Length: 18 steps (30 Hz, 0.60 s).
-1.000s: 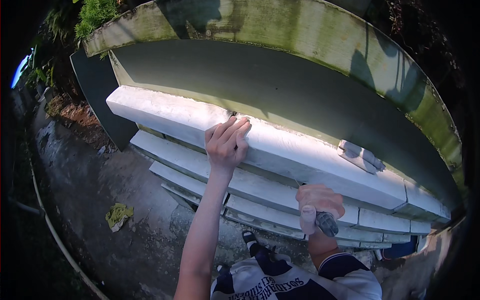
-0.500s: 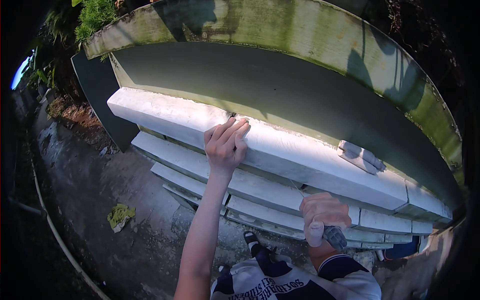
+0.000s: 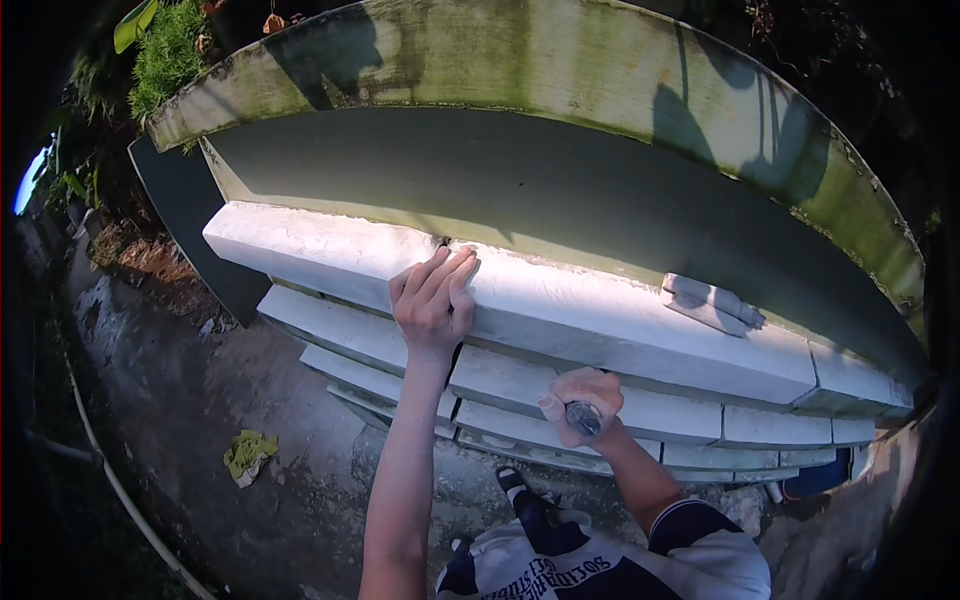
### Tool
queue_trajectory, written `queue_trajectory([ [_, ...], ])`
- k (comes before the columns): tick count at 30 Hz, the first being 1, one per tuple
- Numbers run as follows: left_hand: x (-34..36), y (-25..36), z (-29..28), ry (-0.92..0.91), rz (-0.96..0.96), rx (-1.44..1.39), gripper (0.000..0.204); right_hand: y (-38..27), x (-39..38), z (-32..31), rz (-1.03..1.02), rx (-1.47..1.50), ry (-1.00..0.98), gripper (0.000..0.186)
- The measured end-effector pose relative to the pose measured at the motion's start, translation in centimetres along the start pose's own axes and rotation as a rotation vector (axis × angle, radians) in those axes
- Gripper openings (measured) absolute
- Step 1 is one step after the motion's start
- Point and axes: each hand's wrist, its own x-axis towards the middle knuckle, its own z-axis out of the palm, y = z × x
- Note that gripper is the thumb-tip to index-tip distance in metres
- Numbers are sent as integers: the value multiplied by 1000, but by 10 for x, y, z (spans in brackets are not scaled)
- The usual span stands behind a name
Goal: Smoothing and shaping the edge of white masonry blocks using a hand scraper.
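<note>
- the left hand (image 3: 433, 305) lies palm down on the long white ledge (image 3: 590, 300), left of the middle of its length, fingers stretched toward the rear edge and wrist over the front edge; it is loose and flat, grasping nothing.
- just beyond those fingertips, a small dark notch (image 3: 445, 242) breaks the ledge's rear edge.
- the right hand (image 3: 570, 400) is clenched around a dark grey handle (image 3: 585, 418), seen nearly end-on; whatever the handle carries is hidden.
- this fist and handle are below the ledge's front edge, right of the left hand, in front of the white lower steps (image 3: 500, 385); whether they touch the steps i cannot tell.
- a greyish block-like piece (image 3: 710, 305) sits at the ledge's rear edge, toward its right end, well apart from both hands.
- behind the ledge stands a grey-green panel (image 3: 500, 170), under a curved, moss-stained rim (image 3: 560, 50).
- on the ground, beyond the ledge's left front corner, lies a crumpled yellow-green cloth (image 3: 250, 457).
</note>
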Motion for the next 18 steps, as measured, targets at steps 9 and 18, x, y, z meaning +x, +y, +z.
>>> queue_trajectory([
  [9,-11,28,0,-48,-24,114,41,-30,-103,-6,393,-53,-48,28],
  [18,-104,116,33,-383,424,-21,52,-47,-131,-31,680,-183,73,29],
])
